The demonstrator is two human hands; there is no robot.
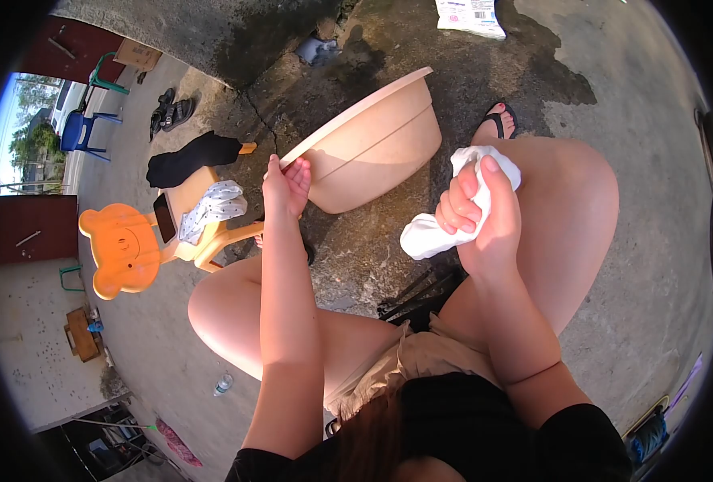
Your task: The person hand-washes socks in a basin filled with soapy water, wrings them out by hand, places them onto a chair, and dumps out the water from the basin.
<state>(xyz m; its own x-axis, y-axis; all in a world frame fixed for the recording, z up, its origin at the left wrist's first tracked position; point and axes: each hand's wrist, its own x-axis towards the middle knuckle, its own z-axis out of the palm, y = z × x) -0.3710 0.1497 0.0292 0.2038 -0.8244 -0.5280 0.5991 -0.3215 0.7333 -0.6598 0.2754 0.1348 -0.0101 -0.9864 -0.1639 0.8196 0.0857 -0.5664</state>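
Observation:
My left hand grips the near-left rim of a beige plastic basin. The basin is tipped on its side, its outer wall towards me and its inside hidden. In my right hand is a bunched white cloth, squeezed in closed fingers, with its ends sticking out above and below the fist. The cloth is held apart from the basin, over my right leg; its exact kind does not show.
A small bear-backed chair on the left carries a spotted cloth, a phone and a black cloth. Sandals lie beyond it. Wet concrete spreads past the basin, near a white packet. A bottle lies lower left.

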